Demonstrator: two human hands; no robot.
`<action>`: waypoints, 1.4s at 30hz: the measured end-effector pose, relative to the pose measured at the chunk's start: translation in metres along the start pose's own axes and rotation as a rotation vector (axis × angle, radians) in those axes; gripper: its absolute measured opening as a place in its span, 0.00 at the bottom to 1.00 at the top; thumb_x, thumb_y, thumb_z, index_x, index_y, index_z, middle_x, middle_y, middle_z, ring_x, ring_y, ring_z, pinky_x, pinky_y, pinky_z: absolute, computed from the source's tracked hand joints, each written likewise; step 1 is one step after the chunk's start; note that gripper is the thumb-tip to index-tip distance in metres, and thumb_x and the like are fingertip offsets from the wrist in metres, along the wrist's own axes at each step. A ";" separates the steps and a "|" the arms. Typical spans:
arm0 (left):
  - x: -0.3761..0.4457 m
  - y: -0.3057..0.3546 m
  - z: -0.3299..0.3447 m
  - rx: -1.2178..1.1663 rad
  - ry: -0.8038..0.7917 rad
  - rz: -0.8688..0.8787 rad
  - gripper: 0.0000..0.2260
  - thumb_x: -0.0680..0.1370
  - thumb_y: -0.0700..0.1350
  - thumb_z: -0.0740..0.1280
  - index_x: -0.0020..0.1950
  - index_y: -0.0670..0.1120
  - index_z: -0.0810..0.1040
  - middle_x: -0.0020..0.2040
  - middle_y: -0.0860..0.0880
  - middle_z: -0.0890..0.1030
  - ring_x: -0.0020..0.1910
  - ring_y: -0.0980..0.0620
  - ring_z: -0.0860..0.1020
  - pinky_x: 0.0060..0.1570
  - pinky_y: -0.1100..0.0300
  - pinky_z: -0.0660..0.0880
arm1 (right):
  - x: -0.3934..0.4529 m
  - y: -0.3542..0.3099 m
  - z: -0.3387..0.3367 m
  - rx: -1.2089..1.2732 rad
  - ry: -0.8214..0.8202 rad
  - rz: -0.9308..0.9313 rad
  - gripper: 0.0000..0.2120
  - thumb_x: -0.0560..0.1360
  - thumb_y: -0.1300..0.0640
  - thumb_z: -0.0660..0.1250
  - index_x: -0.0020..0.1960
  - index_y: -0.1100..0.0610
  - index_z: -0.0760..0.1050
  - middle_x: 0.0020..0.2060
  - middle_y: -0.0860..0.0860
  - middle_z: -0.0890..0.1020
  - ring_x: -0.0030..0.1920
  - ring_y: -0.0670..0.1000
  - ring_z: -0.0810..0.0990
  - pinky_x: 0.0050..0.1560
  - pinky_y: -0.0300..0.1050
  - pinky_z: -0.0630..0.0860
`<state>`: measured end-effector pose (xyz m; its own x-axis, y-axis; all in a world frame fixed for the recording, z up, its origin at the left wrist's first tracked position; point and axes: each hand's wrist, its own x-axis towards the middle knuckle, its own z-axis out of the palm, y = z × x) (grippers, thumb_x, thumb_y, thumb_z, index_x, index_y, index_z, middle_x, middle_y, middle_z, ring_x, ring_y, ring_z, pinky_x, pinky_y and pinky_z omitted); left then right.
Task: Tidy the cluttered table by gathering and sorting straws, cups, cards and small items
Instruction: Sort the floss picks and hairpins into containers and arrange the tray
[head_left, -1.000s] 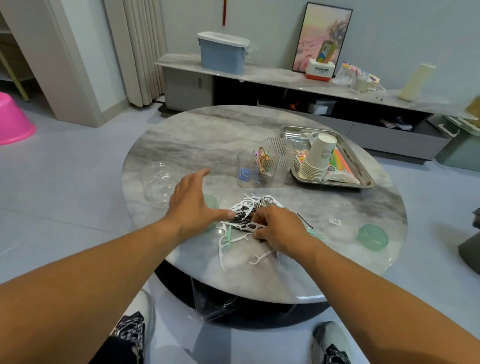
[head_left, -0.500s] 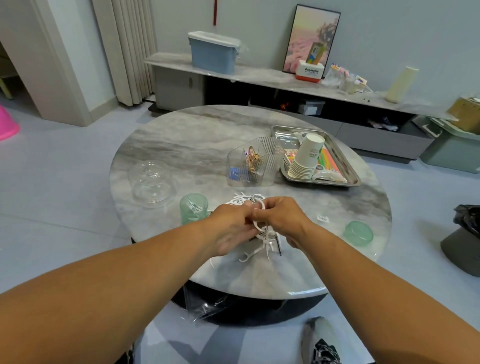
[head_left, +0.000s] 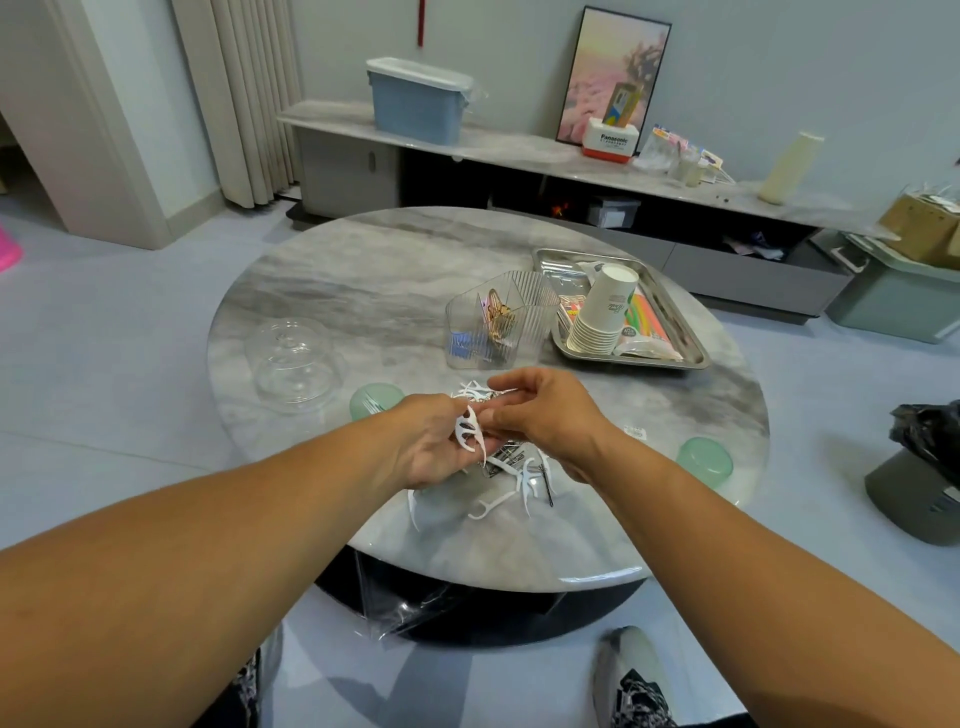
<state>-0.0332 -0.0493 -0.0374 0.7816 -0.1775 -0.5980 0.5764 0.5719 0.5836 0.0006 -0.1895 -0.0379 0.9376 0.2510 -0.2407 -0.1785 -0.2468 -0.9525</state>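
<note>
A loose heap of white floss picks (head_left: 511, 480) lies near the front of the round marble table (head_left: 363, 291), mixed with dark hairpins. My left hand (head_left: 431, 441) is lifted above the heap and holds a few white floss picks (head_left: 470, 434) in its curled fingers. My right hand (head_left: 545, 415) meets it from the right, its fingertips pinching at the same picks. A small green cup (head_left: 375, 400) stands just left of my left hand. Behind the heap is a clear ribbed organizer (head_left: 498, 325) with clips inside.
A steel tray (head_left: 691, 353) at the right holds stacked paper cups (head_left: 602, 312) and coloured straws. A clear dome lid (head_left: 293, 358) sits at the left, a green lid (head_left: 705, 461) at the right edge. A dark bin (head_left: 924, 483) stands on the floor to the right.
Both hands left the table surface and came together above the heap, with floss picks now held in my left hand. The camera view shifted slightly.
</note>
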 end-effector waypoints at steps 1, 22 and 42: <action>0.000 0.000 0.000 0.008 0.007 -0.006 0.14 0.86 0.35 0.50 0.54 0.35 0.75 0.43 0.40 0.82 0.41 0.48 0.80 0.46 0.54 0.81 | 0.001 0.000 -0.001 0.017 0.037 -0.006 0.14 0.72 0.72 0.74 0.56 0.62 0.79 0.49 0.63 0.85 0.48 0.61 0.86 0.53 0.54 0.83; -0.005 0.005 -0.003 0.088 -0.101 -0.034 0.14 0.86 0.38 0.57 0.68 0.32 0.73 0.52 0.36 0.82 0.51 0.42 0.82 0.52 0.50 0.79 | 0.009 -0.006 -0.025 0.300 0.159 0.107 0.10 0.77 0.60 0.73 0.54 0.66 0.81 0.30 0.53 0.79 0.26 0.44 0.75 0.27 0.36 0.76; -0.002 0.011 -0.004 -0.031 -0.133 0.055 0.15 0.79 0.25 0.54 0.61 0.30 0.75 0.58 0.35 0.81 0.57 0.42 0.81 0.55 0.50 0.79 | -0.004 -0.011 -0.015 0.149 0.350 -0.301 0.05 0.70 0.66 0.78 0.43 0.63 0.82 0.38 0.58 0.86 0.40 0.53 0.86 0.44 0.45 0.84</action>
<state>-0.0294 -0.0394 -0.0318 0.8379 -0.2485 -0.4859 0.5255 0.6078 0.5953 0.0029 -0.2024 -0.0238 0.9937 -0.0455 0.1022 0.0989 -0.0689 -0.9927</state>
